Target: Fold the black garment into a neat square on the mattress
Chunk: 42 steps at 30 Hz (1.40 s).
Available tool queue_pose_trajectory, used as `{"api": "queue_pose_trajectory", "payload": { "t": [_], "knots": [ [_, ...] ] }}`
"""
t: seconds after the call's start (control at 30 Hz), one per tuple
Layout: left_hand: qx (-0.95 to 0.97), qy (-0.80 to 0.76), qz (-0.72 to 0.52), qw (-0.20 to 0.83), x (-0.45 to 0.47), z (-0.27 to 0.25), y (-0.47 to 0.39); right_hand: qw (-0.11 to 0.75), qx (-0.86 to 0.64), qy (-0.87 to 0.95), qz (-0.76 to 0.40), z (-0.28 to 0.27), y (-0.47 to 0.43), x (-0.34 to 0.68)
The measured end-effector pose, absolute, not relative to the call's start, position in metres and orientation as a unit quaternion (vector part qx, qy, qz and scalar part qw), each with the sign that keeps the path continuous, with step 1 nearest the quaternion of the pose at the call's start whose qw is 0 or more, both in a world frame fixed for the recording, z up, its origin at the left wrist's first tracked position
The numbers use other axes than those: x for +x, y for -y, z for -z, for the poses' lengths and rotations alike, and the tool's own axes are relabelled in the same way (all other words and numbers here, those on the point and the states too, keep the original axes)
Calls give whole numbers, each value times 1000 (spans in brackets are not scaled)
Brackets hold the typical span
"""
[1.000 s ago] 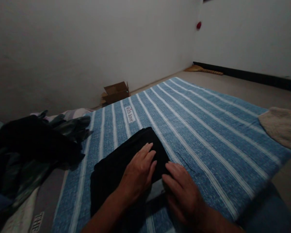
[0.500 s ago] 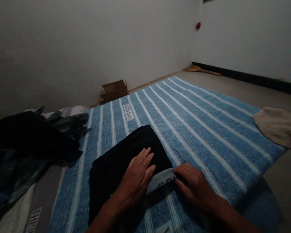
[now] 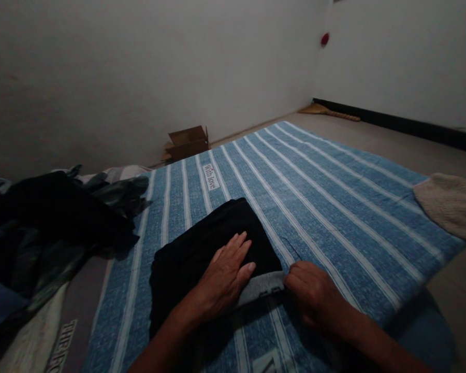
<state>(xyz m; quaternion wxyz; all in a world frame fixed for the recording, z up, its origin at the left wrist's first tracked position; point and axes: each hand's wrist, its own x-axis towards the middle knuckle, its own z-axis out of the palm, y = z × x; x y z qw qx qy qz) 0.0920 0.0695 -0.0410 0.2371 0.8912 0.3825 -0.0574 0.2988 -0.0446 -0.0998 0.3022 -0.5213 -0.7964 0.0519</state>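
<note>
A folded black garment [image 3: 202, 248] lies on a blue sheet with white stripes [image 3: 334, 207]. A grey band [image 3: 262, 286] runs along the garment's near edge. My left hand [image 3: 226, 274] lies flat on the black cloth, fingers together and pointing away from me. My right hand [image 3: 310, 292] is closed at the right end of the grey band, pinching its corner.
A heap of dark clothes [image 3: 50, 228] lies at the left edge of the sheet. An open cardboard box [image 3: 186, 141] stands by the far wall. A beige cloth [image 3: 448, 204] lies at the right. A broom [image 3: 328, 110] rests along the far wall.
My right hand went from lying flat beside the garment to pinching the grey band, which now shows along the near edge. My left hand stayed pressed on the cloth.
</note>
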Motion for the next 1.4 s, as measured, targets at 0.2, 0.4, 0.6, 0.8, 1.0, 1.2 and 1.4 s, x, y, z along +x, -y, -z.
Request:
{"api": "queue_pose_trajectory", "payload": {
  "t": [0.2,0.4,0.6,0.8,1.0,1.2,1.4],
  "knots": [
    [892,-375,68,244,91,34,-69,365,-556,745,-55,101,48,288],
    [897,-337,91,271,87,27,-69,398,-540,737,-85,99,41,287],
    [898,-317,102,288,84,28,-73,358,-499,776,-144,93,36,300],
    [895,-319,107,294,85,27,-73,366,-520,768,-69,101,40,290],
    [903,-305,84,290,84,27,-73,342,-572,743,-56,102,39,280],
    [903,-306,90,289,86,24,-72,321,-618,718,-5,103,34,272],
    [902,-305,81,293,86,24,-72,342,-609,714,44,111,29,269]
  ]
}}
